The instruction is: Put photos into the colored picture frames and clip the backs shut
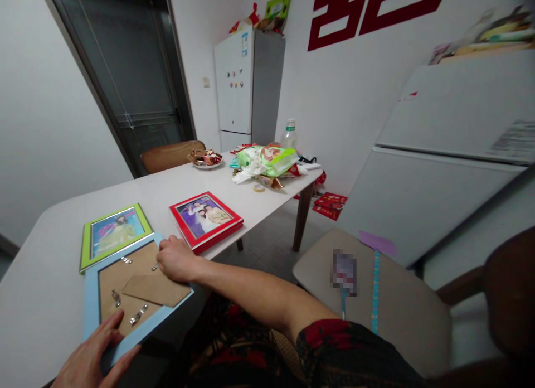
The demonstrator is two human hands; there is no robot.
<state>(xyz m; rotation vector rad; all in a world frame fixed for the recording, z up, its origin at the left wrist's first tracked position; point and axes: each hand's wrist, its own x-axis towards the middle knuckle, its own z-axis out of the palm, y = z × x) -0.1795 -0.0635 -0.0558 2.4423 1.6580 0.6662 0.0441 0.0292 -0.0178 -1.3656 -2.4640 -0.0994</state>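
Note:
A light blue photo frame (92,307) lies face down at the table's near edge, its brown backing board (137,254) and metal clips showing. My left hand (98,349) rests on its lower left corner, fingers apart, thumb along the outer edge. At the frame's right side my right hand (176,258) has its fingers curled near a metal clip (154,267); whether it pinches anything is hidden. A green frame (87,246) with a picture lies face up just beyond the blue one. To the right is a stack of red frames (221,232), the top one face up.
On the white table (154,187), a plate (209,165) of wrapped items, a green package (270,159), a tape roll (259,188) and a bottle (288,134) stand farther back. A chair (412,304) holding a lanyard is at the right; another chair (171,156) stands behind the table.

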